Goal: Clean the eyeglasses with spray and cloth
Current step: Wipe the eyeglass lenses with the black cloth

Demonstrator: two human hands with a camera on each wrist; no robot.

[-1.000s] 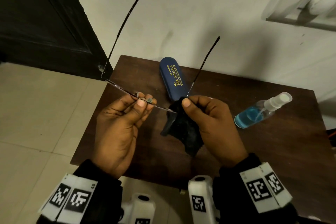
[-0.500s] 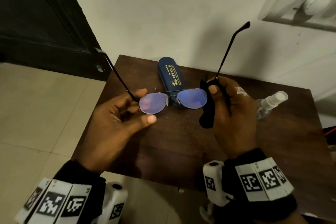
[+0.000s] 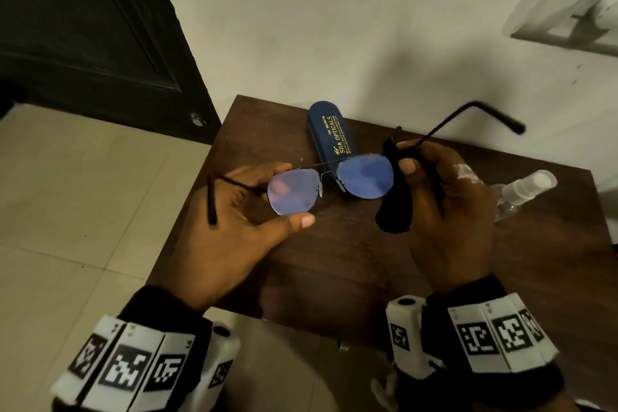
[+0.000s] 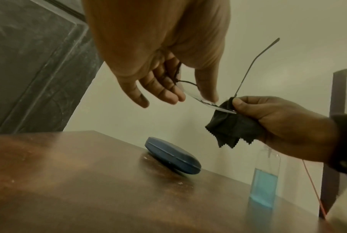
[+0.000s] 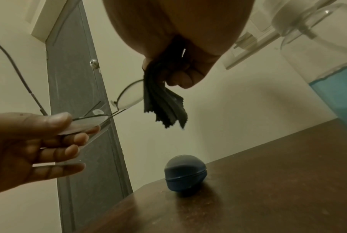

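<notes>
Thin-framed eyeglasses (image 3: 364, 177) with blue-glinting lenses hang above the brown table (image 3: 334, 261), lenses facing me. My left hand (image 3: 289, 197) pinches the left lens between thumb and fingers; its temple lies across my palm. My right hand (image 3: 404, 155) grips a bunched black cloth (image 3: 394, 211) against the outer edge of the right lens, where the other temple sticks out to the right. In the right wrist view the cloth (image 5: 164, 102) hangs down beside the lens (image 5: 130, 94). The spray bottle (image 3: 521, 191) with blue liquid stands behind my right hand.
A dark blue glasses case (image 3: 331, 137) lies shut on the table near the wall, just behind the glasses. A dark door (image 3: 100, 27) stands at the left, with pale floor tiles below it. The table's front and left edges are close to my wrists.
The glasses have turned from edge-on, temples pointing up, to lenses facing me, temples swung down and outward. My right hand has shifted right, in front of the bottle.
</notes>
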